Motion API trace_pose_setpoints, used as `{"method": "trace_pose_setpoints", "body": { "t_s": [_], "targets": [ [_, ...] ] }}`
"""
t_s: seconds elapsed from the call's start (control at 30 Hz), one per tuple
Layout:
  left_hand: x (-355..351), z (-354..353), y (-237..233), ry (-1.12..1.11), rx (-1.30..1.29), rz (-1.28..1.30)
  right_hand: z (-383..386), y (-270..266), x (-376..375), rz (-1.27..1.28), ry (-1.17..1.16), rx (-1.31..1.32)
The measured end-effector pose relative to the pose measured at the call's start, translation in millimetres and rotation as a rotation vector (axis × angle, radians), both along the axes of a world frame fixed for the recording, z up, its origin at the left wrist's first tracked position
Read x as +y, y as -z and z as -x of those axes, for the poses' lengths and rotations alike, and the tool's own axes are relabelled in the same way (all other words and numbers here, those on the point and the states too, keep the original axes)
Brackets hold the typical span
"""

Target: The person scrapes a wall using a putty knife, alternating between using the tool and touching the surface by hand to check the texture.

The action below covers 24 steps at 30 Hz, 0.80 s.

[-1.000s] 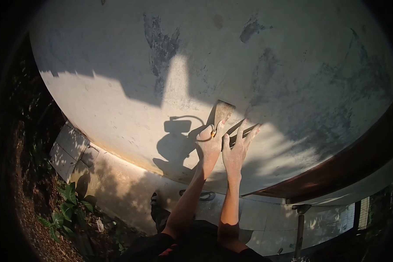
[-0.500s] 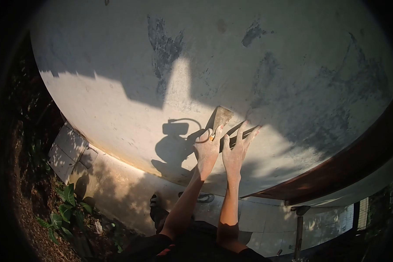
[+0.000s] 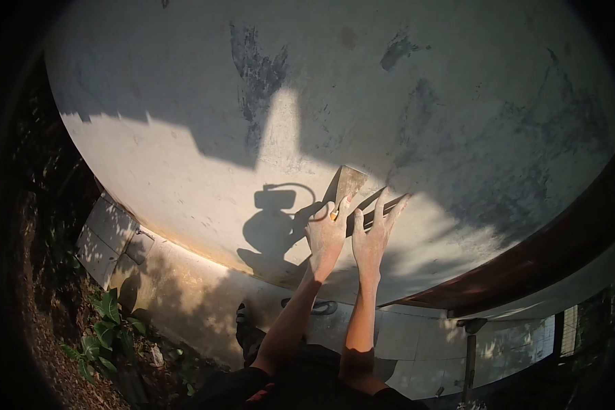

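Green plants grow in the dirt at the far left, low in view, with pale tiles just above them at the foot of the wall. The wall is whitish plaster and fills most of the view. Its upper part is in shade and its lower band is sunlit, and dark grey patches show where the coating is gone. A shadow of a head with a camera on it falls on the sunlit plaster, just left of the hands.

The left hand is raised against the wall, its grip closed around the lower end of a scraper. A ring shows on one finger. The scraper's flat blade sticks up past the fingertips and widens toward its top edge, which lies against the plaster at the border of sun and shade.

The right hand is just beside the left, close enough that the two nearly touch. Its grip is open, holding nothing, with the fingers spread and pointing up and to the right along the wall. Dark finger shadows lie between them.

Further right, a brown ledge curves along the wall's lower edge. Below it, a thin post stands in front of lighter paving.
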<state>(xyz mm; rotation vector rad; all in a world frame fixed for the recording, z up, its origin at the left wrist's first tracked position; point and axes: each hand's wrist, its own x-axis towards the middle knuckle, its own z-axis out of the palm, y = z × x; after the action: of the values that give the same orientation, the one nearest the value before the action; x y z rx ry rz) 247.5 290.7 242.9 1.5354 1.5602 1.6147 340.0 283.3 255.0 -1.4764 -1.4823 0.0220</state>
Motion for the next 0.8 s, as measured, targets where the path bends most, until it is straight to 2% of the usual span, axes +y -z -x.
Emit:
{"method": "trace_pose_setpoints", "body": {
  "t_s": [0.07,0.1,0.13,0.2,0.33,0.37,0.47,0.6,0.77,0.8],
  "targets": [
    [-4,3,-1,0.019,-0.025,0.067,-2,-1,-1,0.005,0.009,-0.011],
    [1,7,9,-0.029,0.027,0.207,-3,-2,-2,0.027,0.002,0.011],
    [2,8,20,-0.026,0.026,0.205,-4,-3,-3,0.046,-0.006,0.034],
    [-5,13,13,-0.051,0.053,0.332,-5,-3,-3,0.037,0.007,0.016],
    [2,-1,0,-0.016,-0.074,0.260,-5,-2,-1,0.015,0.020,0.000],
    [1,-5,-11,-0.063,0.058,0.273,-5,-1,-2,0.020,0.019,0.000],
    [-2,-6,-16,-0.034,0.008,0.270,-6,-2,-2,0.011,0.016,0.017],
    [-1,8,11,0.001,-0.011,0.350,-8,-4,-5,0.019,-0.015,0.045],
    [6,-8,-4,-0.097,0.035,0.264,-7,-1,-3,0.015,-0.014,0.041],
    [4,-9,-11,-0.090,0.077,0.143,-5,-2,-4,0.027,-0.007,0.044]
  ]
}}
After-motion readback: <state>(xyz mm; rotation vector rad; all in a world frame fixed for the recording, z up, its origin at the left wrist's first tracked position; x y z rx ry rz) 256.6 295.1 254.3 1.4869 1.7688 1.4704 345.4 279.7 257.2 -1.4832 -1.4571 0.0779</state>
